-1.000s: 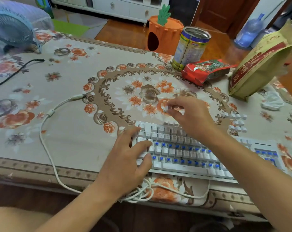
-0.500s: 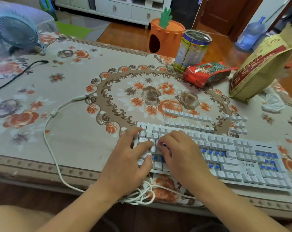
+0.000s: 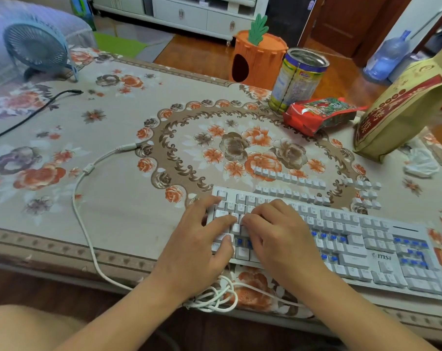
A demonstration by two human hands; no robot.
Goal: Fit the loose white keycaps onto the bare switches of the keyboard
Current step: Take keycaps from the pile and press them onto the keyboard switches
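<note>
A white keyboard [image 3: 367,239] lies at the table's near edge, with bare blue switches [image 3: 412,249] showing in its middle and right blocks. Loose white keycaps [image 3: 291,177] lie in two rows just behind it, and a smaller cluster of keycaps [image 3: 367,193] sits to their right. My left hand [image 3: 197,249] rests on the keyboard's left end with fingers spread. My right hand [image 3: 280,239] is curled over the left letter area, fingertips pressing on a white keycap [image 3: 236,227]. Bare switches show just below those fingertips.
A white cable [image 3: 88,224] loops left and bunches under my wrists. At the back stand a tin can [image 3: 298,79], a red snack bag [image 3: 321,114] and a tall yellow bag [image 3: 405,115]. A small fan [image 3: 37,49] and a black cable [image 3: 32,115] are far left.
My right hand left the loose keycap rows behind the keyboard and came down onto its left letter area. My left hand stayed on the left end.
</note>
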